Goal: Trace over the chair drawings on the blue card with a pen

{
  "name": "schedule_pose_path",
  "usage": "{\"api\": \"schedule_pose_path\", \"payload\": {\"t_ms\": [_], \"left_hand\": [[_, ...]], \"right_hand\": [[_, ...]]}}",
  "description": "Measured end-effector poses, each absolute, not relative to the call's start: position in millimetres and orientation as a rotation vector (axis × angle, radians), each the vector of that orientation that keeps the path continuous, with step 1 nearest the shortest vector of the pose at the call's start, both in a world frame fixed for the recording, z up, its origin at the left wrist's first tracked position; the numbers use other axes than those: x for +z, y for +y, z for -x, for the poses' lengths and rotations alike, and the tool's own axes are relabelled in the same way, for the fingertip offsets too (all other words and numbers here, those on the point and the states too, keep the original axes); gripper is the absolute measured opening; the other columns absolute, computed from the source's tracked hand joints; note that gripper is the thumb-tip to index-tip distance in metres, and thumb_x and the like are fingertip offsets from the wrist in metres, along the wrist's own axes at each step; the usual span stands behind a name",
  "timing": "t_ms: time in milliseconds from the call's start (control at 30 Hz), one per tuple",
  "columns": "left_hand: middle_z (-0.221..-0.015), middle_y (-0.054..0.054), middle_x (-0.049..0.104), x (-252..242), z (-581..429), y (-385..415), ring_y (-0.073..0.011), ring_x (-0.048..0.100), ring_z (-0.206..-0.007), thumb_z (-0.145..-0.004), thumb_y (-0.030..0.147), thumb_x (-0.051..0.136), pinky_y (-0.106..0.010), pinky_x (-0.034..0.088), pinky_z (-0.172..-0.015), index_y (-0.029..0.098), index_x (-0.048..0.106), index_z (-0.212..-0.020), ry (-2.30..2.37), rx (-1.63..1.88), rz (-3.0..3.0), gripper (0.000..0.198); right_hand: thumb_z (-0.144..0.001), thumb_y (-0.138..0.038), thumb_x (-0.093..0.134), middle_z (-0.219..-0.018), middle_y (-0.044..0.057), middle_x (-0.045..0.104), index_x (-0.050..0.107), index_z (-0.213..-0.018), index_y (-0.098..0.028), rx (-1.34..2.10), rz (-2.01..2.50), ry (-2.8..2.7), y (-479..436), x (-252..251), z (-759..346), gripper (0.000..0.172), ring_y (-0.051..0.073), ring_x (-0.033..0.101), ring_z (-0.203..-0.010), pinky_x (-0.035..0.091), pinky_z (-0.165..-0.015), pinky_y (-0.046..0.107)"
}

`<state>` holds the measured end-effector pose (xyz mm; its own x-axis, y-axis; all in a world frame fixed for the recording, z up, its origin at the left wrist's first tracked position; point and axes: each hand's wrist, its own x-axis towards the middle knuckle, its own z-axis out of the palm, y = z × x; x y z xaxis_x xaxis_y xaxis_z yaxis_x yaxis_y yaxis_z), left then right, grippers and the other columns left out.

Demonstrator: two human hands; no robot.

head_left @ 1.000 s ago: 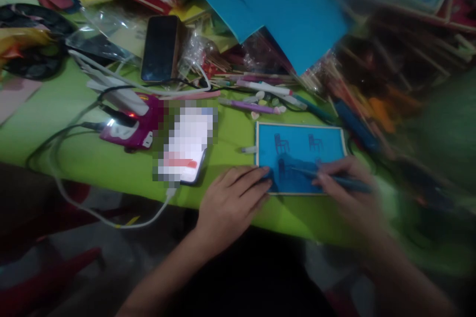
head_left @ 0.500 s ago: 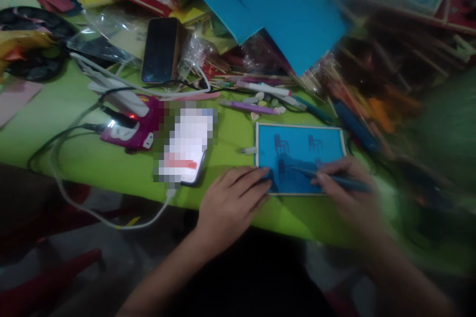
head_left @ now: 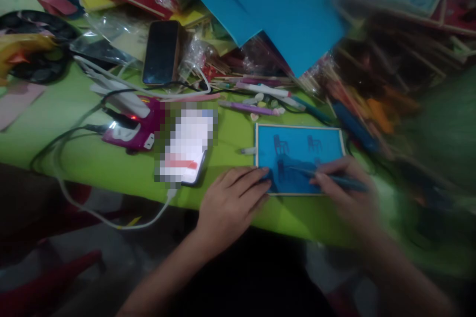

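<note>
A small blue card with a pale border lies on the green table, with little chair drawings on it. My left hand rests flat on the table, fingers stretched out, its fingertips pressing the card's lower left corner. My right hand is closed around a dark blue pen, whose tip touches the card near the lower middle.
A lit phone on a white cable lies left of the card, beside a magenta device. A dark phone, markers, large blue paper sheets and piles of sticks crowd the back and right.
Hardly anything moves: the view drifts slightly, and both hands stay on the card with the pen tip in nearly the same spot.
</note>
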<state>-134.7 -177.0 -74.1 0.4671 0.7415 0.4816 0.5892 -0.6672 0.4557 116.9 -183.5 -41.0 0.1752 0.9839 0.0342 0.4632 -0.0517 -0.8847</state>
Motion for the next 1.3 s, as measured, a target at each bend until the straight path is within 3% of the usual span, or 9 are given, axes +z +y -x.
{"api": "schedule_pose_path", "payload": {"t_ms": [1300], "left_hand": [[-0.124,-0.002,0.079,-72.3,133.8,-175.9,-0.0228,0.071,-0.107,-0.099,0.023,0.069,-0.041,0.06,-0.09,0.02,0.076,-0.112,1.154,0.998,-2.496,0.015]], "right_hand": [[-0.088,-0.038,0.078,-0.076,0.001,0.073,0.068,-0.086,-0.027,0.864,1.629,-1.459,-186.4,-47.6,-119.6,0.015,0.02,0.071,-0.068,0.055,-0.06,0.032]]}}
